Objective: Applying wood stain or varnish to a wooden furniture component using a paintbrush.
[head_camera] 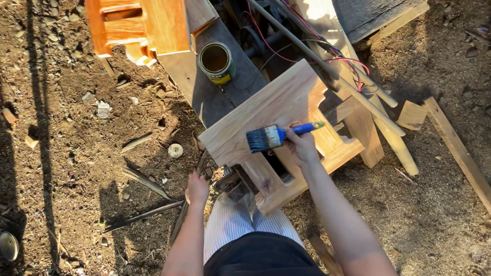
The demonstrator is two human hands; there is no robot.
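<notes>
My right hand (302,145) grips a paintbrush (276,135) with a blue handle and dark bristles. The bristles lie on the flat top of a pale wooden stool-like piece (266,110) that rests tilted in front of me. My left hand (197,188) hangs low beside my striped trouser leg, fingers together, holding nothing that I can see, close to the piece's lower left corner. An open tin (217,61) of brownish liquid stands on a grey plank (204,87) just beyond the wooden piece.
An orange varnished wooden piece (138,25) lies at the top left. Long wooden poles (378,110), red wires (307,30) and offcut boards (455,145) lie to the right. Dirt ground with stones and scraps surrounds everything.
</notes>
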